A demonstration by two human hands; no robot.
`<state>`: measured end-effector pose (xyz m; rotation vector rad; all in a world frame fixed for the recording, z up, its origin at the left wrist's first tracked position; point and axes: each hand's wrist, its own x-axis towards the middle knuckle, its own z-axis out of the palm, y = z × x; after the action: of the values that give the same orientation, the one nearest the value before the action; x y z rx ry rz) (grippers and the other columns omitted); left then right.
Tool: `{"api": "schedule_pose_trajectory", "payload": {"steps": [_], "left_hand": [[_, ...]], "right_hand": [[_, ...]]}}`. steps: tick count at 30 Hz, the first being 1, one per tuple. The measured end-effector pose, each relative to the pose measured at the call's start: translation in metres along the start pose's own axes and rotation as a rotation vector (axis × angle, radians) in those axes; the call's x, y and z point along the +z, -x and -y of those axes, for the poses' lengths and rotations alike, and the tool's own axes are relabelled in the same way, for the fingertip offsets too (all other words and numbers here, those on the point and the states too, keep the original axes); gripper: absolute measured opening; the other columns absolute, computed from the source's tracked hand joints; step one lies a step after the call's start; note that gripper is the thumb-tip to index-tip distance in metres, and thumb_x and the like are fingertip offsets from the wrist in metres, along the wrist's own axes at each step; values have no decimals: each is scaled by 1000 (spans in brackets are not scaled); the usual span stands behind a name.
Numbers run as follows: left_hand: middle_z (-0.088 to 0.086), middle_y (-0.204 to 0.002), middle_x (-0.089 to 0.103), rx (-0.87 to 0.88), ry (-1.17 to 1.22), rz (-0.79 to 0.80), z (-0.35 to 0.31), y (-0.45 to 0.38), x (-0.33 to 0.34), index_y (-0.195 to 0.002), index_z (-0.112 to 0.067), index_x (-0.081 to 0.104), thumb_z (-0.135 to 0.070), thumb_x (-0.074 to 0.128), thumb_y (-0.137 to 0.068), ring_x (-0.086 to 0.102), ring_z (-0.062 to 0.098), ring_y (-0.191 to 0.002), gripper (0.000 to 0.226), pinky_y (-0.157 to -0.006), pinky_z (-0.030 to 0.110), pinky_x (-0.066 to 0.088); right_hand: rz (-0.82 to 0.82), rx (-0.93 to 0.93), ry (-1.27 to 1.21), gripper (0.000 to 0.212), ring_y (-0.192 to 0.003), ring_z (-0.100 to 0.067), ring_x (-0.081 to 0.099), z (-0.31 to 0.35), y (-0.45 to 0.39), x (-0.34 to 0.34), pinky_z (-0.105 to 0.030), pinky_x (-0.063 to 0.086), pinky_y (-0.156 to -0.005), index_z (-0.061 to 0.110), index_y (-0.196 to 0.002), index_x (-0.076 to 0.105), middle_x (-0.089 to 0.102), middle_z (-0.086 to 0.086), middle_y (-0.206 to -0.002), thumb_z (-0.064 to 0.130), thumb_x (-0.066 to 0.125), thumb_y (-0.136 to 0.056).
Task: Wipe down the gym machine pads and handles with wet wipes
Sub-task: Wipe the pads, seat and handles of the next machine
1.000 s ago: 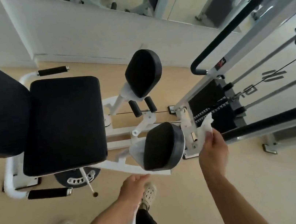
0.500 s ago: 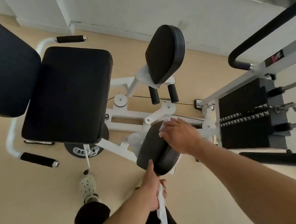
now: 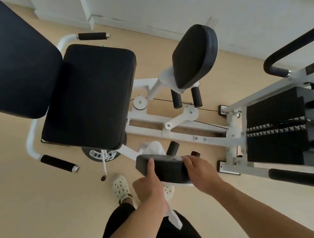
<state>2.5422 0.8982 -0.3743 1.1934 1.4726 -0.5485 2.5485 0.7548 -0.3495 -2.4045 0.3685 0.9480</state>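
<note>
Black padding fills most of your view: the big flat black backrest pad (image 3: 0, 58) at upper left, then the rounded-rectangle black seat cushion (image 3: 89, 94) just beside it, carried on the white tubular machine frame (image 3: 184, 129). To your right stands the black weight stack (image 3: 276, 129), well apart from the seat. Beyond the frame's centre, the far oval black leg pad (image 3: 194, 55) stands upright on its white arm. The near oval black leg pad (image 3: 164, 167) lies low in front of you, between your two hands. Your left forearm comes up from the bottom edge, and your left hand (image 3: 149, 189) holds the pad's near left edge, thumb stretched up across the dark face, fingers curled round a crumpled white wet wipe (image 3: 174, 219) whose tail hangs below your wrist. Your right arm reaches in from the lower right; your right hand (image 3: 199, 168) rests on the pad's right edge, fingers bent over a second white wipe (image 3: 176, 158), only a sliver of which shows at your fingertips. Two short black foam-grip handles (image 3: 58, 163) flank the seat, and your pale perforated clog (image 3: 120, 187) stands on the beige floor (image 3: 34, 218).
</note>
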Motion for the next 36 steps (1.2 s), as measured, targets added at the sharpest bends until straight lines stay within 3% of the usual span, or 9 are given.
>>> {"api": "schedule_pose_trajectory", "payload": {"steps": [6,10,17,20,23,26,29,33,36], "left_hand": [[-5,-87,59,336,-48,-93,-40,-4,14,-103,-13,56,-41,73,-89,55,10,-73,35,-57,24,39],[-7,-83,56,438,-57,-191,-55,2,40,-100,-17,55,-35,68,-93,55,19,-75,23,-64,29,40],[0,-92,61,590,-188,-307,-70,-10,58,-92,-13,63,-25,69,-92,58,17,-75,13,-61,27,41],[0,-88,65,643,-239,-305,-77,-10,61,-93,-13,67,-23,71,-90,58,7,-70,12,-53,18,37],[-1,-81,67,686,-287,-303,-84,-14,67,-87,-15,68,-28,74,-87,62,10,-73,15,-58,20,40],[-5,-79,65,725,-274,-330,-89,-9,71,-89,-14,67,-36,69,-92,59,5,-72,23,-61,19,39],[-8,-81,61,748,-278,-384,-70,6,67,-96,-16,62,-39,61,-97,57,4,-74,23,-60,17,37],[-5,-80,61,729,-279,-473,-34,19,67,-100,-20,56,-41,54,-100,56,6,-72,21,-56,18,33],[0,-71,58,724,-296,-549,-28,19,67,-104,-24,58,-36,50,-99,56,13,-67,15,-54,26,35]], "right_hand": [[111,59,-408,40,-111,-6,49,41,-1,1,-21,33,-93,43,-146,48,56,14,-129,43,27,-112],[254,100,-727,29,-92,14,63,39,-27,-8,-3,43,-76,48,-135,53,65,20,-115,42,39,-110],[468,224,-937,77,-106,-28,72,7,-85,5,-44,50,-108,13,-114,74,77,-12,-108,80,46,-89],[493,224,-913,77,-102,-17,72,-8,-69,17,-31,53,-98,29,-119,73,76,-2,-109,89,36,-86],[465,17,-1074,52,-115,6,61,-10,-26,25,-4,48,-84,47,-150,36,61,14,-137,62,42,-100],[293,-221,-999,63,-139,4,43,-11,-16,39,-28,40,-117,61,-154,7,38,20,-158,57,44,-103],[205,-325,-955,65,-150,-6,30,-11,-23,41,-45,30,-124,65,-152,2,24,22,-165,50,40,-101],[87,-427,-986,59,-155,-1,12,-7,-21,38,-45,15,-128,51,-157,22,19,26,-166,26,36,-106],[335,-262,-1148,39,-138,6,44,-7,-34,13,-32,32,-122,57,-138,53,52,22,-149,65,43,-101]]}}
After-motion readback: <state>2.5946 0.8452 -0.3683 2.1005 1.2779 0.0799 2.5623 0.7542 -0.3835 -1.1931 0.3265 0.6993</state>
